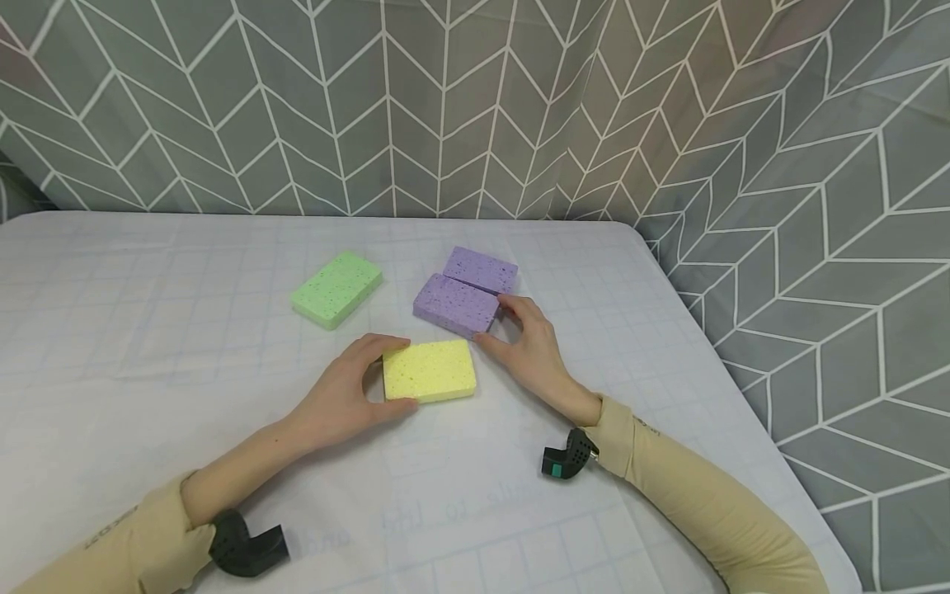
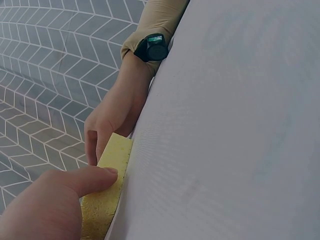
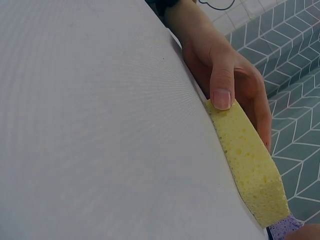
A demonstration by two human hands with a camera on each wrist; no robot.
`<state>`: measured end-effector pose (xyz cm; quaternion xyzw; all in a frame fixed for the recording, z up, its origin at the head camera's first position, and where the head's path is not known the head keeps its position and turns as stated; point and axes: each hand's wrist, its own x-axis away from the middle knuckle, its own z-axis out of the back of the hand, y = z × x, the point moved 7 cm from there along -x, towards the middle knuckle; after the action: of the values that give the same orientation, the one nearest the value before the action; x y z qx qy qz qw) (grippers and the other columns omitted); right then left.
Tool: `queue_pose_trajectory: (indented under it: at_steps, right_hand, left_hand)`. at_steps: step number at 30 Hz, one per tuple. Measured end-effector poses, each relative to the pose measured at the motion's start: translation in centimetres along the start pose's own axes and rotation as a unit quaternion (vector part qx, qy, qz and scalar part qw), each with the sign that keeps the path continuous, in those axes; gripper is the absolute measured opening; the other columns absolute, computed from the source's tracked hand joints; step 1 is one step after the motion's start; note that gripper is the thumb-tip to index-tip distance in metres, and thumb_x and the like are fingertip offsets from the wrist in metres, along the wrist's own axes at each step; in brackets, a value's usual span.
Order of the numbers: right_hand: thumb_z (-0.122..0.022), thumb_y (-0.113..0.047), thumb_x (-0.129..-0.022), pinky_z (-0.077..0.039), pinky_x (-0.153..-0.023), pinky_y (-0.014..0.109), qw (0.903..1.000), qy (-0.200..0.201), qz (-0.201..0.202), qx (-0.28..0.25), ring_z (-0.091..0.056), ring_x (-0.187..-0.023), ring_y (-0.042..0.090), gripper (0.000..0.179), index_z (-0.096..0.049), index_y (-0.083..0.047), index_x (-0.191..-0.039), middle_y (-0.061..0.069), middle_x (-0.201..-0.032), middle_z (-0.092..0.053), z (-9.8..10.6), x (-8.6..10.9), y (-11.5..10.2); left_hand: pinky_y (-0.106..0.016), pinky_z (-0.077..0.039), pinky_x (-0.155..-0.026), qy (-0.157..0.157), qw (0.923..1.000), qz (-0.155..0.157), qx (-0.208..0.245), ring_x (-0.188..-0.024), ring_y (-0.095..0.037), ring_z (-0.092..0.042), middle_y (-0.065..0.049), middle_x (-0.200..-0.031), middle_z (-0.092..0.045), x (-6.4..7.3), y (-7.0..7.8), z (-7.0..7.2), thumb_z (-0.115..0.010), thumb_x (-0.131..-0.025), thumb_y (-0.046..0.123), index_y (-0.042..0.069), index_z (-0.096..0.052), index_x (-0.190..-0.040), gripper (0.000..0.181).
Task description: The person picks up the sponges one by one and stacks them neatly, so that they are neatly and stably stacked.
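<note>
So the left hand [image 1: 334, 406] has a yellow sponge [image 1: 429, 371] by its left end, thumb on the near side and fingers on the far edge. The sponge lies flat on the desk [image 1: 148, 330]. The right hand [image 1: 543, 356] pinches the nearer purple sponge [image 1: 454, 305] at its right end, thumb and finger at the two corners. That one sits just beyond the yellow one — can't really tell if their corners touch. Right behind it there's a farther purple sponge [image 1: 481, 268], lined up long side to long side but shifted a bit right. Off to the left, well apart from the purple pair, is a green sponge [image 1: 336, 289], lying at an angle. Past the desk — grey fabric [image 1: 356, 107] with white zigzag lines.
</note>
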<state>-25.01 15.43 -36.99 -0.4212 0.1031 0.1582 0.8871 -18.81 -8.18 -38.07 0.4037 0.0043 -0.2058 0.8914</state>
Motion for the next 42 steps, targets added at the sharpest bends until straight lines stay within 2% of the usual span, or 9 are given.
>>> queue_pose_trajectory:
  at_steps: [14, 21, 42]
  right_hand:
    - [-0.081, -0.018, -0.084, -0.046, -0.111, 0.04, 0.9999, -0.002, 0.003, -0.011, -0.055, -0.126, 0.03, 0.065, -0.052, 0.003, -0.138, 0.017, -0.135, -0.056, -0.1, -0.09, -0.18]
    - [-0.08, -0.02, -0.085, -0.046, -0.111, 0.043, 0.9999, -0.004, 0.003, -0.011, -0.056, -0.125, 0.03, 0.065, -0.052, 0.001, -0.139, 0.016, -0.135, -0.056, -0.1, 0.22, -0.17]
    - [-0.08, -0.018, -0.084, -0.047, -0.108, 0.047, 0.9984, 0.017, 0.037, -0.041, -0.056, -0.121, 0.031, 0.061, -0.055, -0.001, -0.136, 0.014, -0.133, -0.059, 0.27, 0.57, -0.46]
  left_hand:
    - [-0.048, -0.043, -0.114, -0.003, 1.0, 0.005, 0.003, -0.132, -0.026, -0.05, -0.005, -0.137, -0.056, 0.04, -0.08, 0.06, -0.087, -0.076, 0.032, 0.009, -0.054, -0.139, 0.075]
    - [-0.046, -0.046, -0.111, 0.0, 1.0, 0.001, 0.009, -0.129, -0.024, -0.051, -0.003, -0.135, -0.056, 0.34, -0.08, -0.02, -0.088, -0.075, 0.03, 0.01, -0.055, -0.138, 0.074]
    - [-0.046, -0.045, -0.112, -0.004, 0.9999, 0.011, 0.011, -0.13, -0.026, -0.051, -0.004, -0.136, -0.056, 0.33, 0.08, -0.18, -0.087, -0.076, 0.032, 0.01, -0.054, -0.139, 0.074]
